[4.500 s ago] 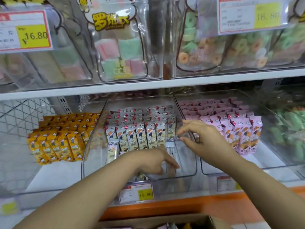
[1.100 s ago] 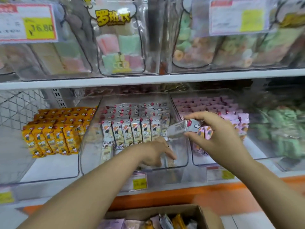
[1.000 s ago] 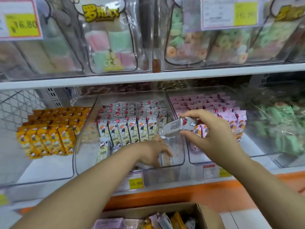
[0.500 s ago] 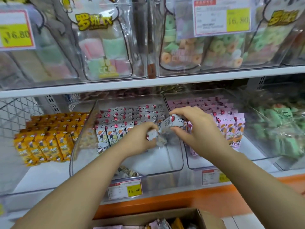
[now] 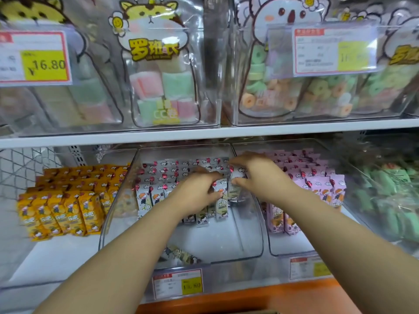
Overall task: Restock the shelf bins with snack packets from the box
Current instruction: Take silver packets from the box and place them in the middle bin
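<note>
Head: "16.80" label [image 5: 34, 57] above snack packets [image 5: 148, 197]

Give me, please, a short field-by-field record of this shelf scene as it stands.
Bin: middle clear plastic bin, holding rows of white cartoon-printed snack packets
Left grip: holds front-row packet
Right grip: pinches second packet beside it
Loose: flat packet at the bin's front
Neighbours: orange snack packets left; pink snack packets right

Price tag [image 5: 34, 56] upper left; wire mesh [image 5: 20, 164] below.
</note>
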Demonstrator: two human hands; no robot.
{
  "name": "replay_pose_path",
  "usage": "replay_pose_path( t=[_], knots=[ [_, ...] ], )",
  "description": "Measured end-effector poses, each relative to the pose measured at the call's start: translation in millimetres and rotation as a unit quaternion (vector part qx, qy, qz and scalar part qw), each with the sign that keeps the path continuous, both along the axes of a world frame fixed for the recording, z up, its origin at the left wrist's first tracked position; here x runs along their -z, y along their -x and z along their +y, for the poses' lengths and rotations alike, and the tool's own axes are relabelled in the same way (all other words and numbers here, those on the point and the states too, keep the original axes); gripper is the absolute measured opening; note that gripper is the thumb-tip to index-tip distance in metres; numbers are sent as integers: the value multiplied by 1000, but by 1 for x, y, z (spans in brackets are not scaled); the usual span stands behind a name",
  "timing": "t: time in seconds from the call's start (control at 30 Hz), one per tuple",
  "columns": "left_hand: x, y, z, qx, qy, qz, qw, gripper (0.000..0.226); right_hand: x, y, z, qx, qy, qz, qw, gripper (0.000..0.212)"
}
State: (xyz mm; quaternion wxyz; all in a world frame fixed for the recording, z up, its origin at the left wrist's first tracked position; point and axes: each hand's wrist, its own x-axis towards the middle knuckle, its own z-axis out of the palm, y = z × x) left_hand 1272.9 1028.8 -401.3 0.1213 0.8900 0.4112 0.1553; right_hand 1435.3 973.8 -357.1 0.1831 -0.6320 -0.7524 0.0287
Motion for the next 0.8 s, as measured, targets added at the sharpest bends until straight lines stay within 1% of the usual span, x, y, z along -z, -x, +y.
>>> replay_pose_path(
  t=[0.1, 0.17, 0.4, 0.6, 0.8],
  knots=[
    [0, 3, 3, 23, -19, -2, 1000, 49, 0, -3, 0, 18, -24, 57, 998, 48],
    [2, 5, 4, 31, -24, -8, 999, 48, 0, -5, 1, 24, -38, 75, 996, 45],
    [7, 12, 5, 41, -15, -20, 999, 47, -8, -2, 0, 12, -12, 26, 1000, 43],
    [15, 10, 5, 39, -11, -17, 999, 45, -13, 8, -2, -6, -17, -13, 1000, 42],
    [19, 15, 4, 34, 1, -20, 999, 42, -12, 9, -4, -3, -16, -7, 1000, 42]
  ],
)
